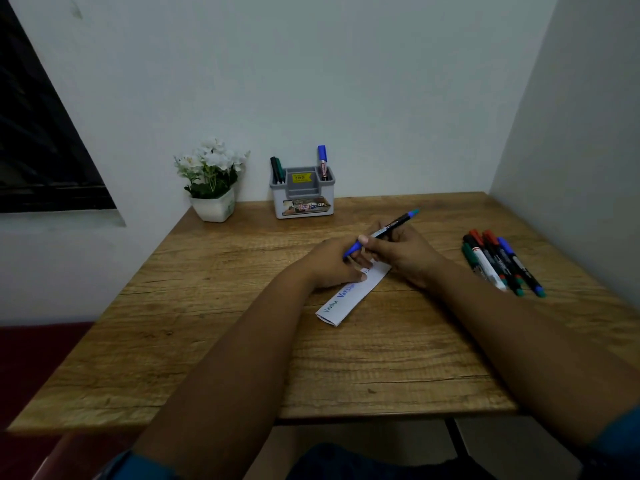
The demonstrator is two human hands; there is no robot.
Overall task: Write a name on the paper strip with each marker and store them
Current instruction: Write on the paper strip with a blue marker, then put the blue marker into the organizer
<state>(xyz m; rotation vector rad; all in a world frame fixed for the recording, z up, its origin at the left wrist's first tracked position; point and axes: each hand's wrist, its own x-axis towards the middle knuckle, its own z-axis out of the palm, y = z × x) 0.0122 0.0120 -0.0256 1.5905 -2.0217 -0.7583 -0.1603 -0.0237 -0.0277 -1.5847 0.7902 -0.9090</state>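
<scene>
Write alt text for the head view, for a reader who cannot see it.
Both hands, left hand and right hand, hold a blue-capped marker over a paper strip bearing handwriting on a wooden table. Loose markers lie to the right; a grey organizer holding markers and a flower pot stand against the wall.

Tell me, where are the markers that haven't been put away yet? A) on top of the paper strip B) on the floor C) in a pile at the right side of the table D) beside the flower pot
C: the loose markers lie together on the table at its right side, apart from the organizer.
</scene>
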